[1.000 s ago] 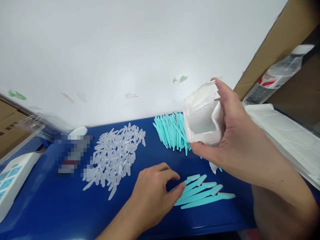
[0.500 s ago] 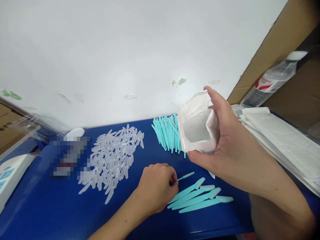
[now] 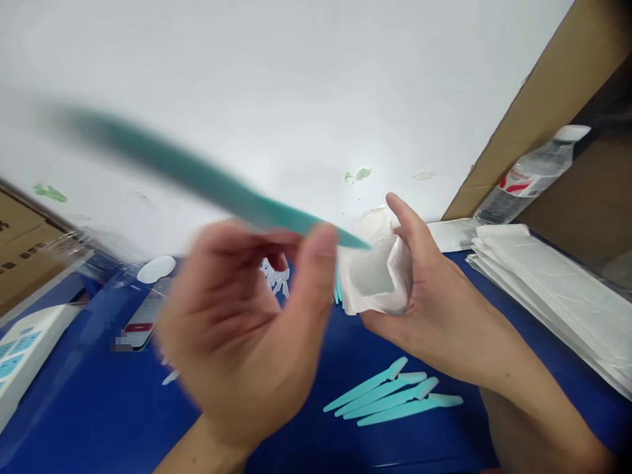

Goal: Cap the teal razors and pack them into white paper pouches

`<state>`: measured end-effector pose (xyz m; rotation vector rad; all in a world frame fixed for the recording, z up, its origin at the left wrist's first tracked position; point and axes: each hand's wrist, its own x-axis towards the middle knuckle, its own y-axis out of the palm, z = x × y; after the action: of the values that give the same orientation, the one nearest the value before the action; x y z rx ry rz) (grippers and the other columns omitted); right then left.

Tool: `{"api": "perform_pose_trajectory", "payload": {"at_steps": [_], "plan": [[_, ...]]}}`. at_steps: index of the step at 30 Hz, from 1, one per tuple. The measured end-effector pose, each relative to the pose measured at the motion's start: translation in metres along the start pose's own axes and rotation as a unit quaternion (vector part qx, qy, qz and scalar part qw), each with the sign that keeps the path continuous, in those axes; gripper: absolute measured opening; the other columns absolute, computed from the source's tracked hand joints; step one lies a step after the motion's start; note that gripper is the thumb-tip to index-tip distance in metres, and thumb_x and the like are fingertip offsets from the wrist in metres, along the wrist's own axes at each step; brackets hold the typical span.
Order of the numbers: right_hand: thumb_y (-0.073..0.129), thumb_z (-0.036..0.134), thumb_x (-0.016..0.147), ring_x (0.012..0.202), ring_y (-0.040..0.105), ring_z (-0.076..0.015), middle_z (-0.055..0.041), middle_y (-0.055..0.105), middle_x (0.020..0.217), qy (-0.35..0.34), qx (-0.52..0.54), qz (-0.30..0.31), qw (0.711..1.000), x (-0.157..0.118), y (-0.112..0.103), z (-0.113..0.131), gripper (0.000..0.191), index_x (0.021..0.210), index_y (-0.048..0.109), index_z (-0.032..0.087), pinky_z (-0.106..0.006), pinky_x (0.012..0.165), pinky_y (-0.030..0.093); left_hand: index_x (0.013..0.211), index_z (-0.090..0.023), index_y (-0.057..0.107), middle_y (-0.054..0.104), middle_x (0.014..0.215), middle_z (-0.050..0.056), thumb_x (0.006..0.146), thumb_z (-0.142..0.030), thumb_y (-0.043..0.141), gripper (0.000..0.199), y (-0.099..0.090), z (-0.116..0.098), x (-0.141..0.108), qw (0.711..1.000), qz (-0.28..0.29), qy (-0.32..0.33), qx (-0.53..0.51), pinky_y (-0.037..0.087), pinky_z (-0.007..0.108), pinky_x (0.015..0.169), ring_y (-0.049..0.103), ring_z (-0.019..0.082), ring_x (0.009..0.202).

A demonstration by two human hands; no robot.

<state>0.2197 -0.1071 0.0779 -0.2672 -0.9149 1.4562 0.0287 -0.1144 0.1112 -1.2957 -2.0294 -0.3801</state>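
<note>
My left hand (image 3: pixel 247 336) is raised close to the camera, pinching a turquoise eyebrow razor (image 3: pixel 197 172) between thumb and fingers. The razor is blurred, and its thin end points over the mouth of a white padded mailer bag (image 3: pixel 353 299). That bag is gripped from outside by my right hand (image 3: pixel 444 303), its mouth held wide and facing me. Below it, several turquoise eyebrow razors (image 3: pixel 395 401) lie side by side on the blue table (image 3: pixel 296 447). Mostly hidden behind my left hand are a pile of translucent blade caps (image 3: pixel 276 280) and a turquoise razor pile (image 3: pixel 338 289).
Flat white mailer bags (image 3: pixel 553 283) are stacked on the right, before a plastic bottle (image 3: pixel 533 174) and a cardboard box (image 3: pixel 508 118). At left lie a phone (image 3: pixel 143 319), a white round object (image 3: pixel 157 268) and a white device with blue buttons (image 3: pixel 29 355). A white wall (image 3: pixel 247 79) stands behind.
My left hand has lifted from the table toward the camera, bringing up a turquoise razor. The bag in my right hand sits slightly further left and lower in view.
</note>
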Motion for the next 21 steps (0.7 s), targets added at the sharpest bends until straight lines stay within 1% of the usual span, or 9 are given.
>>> {"api": "perform_pose_trajectory", "payload": {"at_steps": [2,5,7,9,11,13,14,17,21], "plan": [[0.082,0.03,0.075,0.137,0.061,-0.0443,-0.0124,0.054,0.158,-0.006,0.005,-0.011,1.0,0.001,0.0,0.0,0.125,0.173,0.004,0.033,-0.061,0.104,0.061,0.101,-0.029,0.064,0.069,0.099,-0.002,0.094,-0.022,0.075,0.015,0.01,-0.002,-0.006,0.998,0.062,0.016,0.029,0.055,0.035,0.086,0.067,0.018,0.092],[0.083,0.035,0.074,0.139,0.06,-0.044,-0.0118,0.054,0.158,-0.004,0.004,-0.024,1.0,0.002,-0.002,-0.001,0.124,0.172,0.007,0.032,-0.059,0.106,0.06,0.117,-0.03,0.069,0.069,0.122,0.0,0.087,-0.027,0.083,0.033,-0.004,0.006,-0.012,0.987,0.154,0.02,0.043,0.052,0.037,0.099,0.063,0.022,0.114],[0.081,0.035,0.073,0.131,0.065,-0.0425,-0.0108,0.058,0.152,0.006,0.002,-0.034,0.999,0.002,-0.004,-0.004,0.123,0.172,0.007,0.033,-0.058,0.101,0.062,0.125,-0.032,0.068,0.069,0.122,0.0,0.089,-0.03,0.082,0.038,-0.02,0.016,-0.019,0.988,0.153,-0.004,0.033,0.053,0.035,0.097,0.063,0.022,0.112],[0.079,0.034,0.074,0.119,0.072,-0.0402,-0.0096,0.063,0.145,0.015,0.005,-0.046,0.999,0.003,-0.006,-0.007,0.123,0.172,0.005,0.036,-0.056,0.091,0.066,0.115,-0.032,0.072,0.073,0.104,-0.002,0.094,-0.028,0.076,0.022,-0.028,0.028,-0.032,0.977,0.203,-0.048,0.048,0.056,0.031,0.084,0.067,0.018,0.094],[0.08,0.035,0.075,0.111,0.074,-0.0385,-0.0088,0.066,0.14,0.02,0.017,-0.056,0.998,0.002,-0.009,-0.01,0.123,0.171,0.004,0.039,-0.052,0.082,0.068,0.1,-0.029,0.076,0.075,0.09,-0.003,0.095,-0.027,0.074,0.006,-0.022,0.038,-0.05,0.93,0.345,-0.092,0.088,0.054,0.029,0.07,0.068,0.016,0.077],[0.081,0.037,0.077,0.109,0.075,-0.0381,-0.0086,0.067,0.138,0.025,0.036,-0.056,0.997,0.002,-0.012,-0.012,0.122,0.171,0.003,0.041,-0.049,0.077,0.068,0.096,-0.026,0.08,0.078,0.089,0.0,0.093,-0.03,0.073,0.009,-0.007,0.046,-0.068,0.844,0.503,-0.099,0.156,0.052,0.032,0.064,0.07,0.018,0.072],[0.082,0.037,0.078,0.109,0.075,-0.0382,-0.0087,0.067,0.137,0.028,0.044,-0.054,0.997,0.001,-0.013,-0.012,0.121,0.171,0.004,0.041,-0.048,0.076,0.068,0.097,-0.026,0.082,0.079,0.091,0.002,0.092,-0.031,0.072,0.012,0.002,0.048,-0.075,0.805,0.554,-0.089,0.192,0.051,0.034,0.063,0.072,0.021,0.073],[0.082,0.037,0.078,0.107,0.075,-0.0382,-0.0085,0.066,0.137,0.034,0.059,-0.053,0.996,0.001,-0.015,-0.011,0.122,0.171,0.005,0.04,-0.049,0.075,0.068,0.094,-0.025,0.084,0.079,0.09,0.005,0.093,-0.027,0.065,0.019,0.024,0.051,-0.085,0.749,0.604,-0.05,0.269,0.044,0.037,0.057,0.074,0.026,0.074],[0.081,0.036,0.077,0.109,0.074,-0.037,-0.0078,0.061,0.146,0.038,0.067,-0.067,0.995,0.0,-0.015,-0.01,0.121,0.171,0.005,0.042,-0.047,0.075,0.067,0.087,-0.021,0.081,0.078,0.091,0.01,0.097,-0.019,0.054,0.028,0.029,0.051,-0.079,0.741,0.598,-0.025,0.305,0.037,0.038,0.055,0.076,0.03,0.079]]}}
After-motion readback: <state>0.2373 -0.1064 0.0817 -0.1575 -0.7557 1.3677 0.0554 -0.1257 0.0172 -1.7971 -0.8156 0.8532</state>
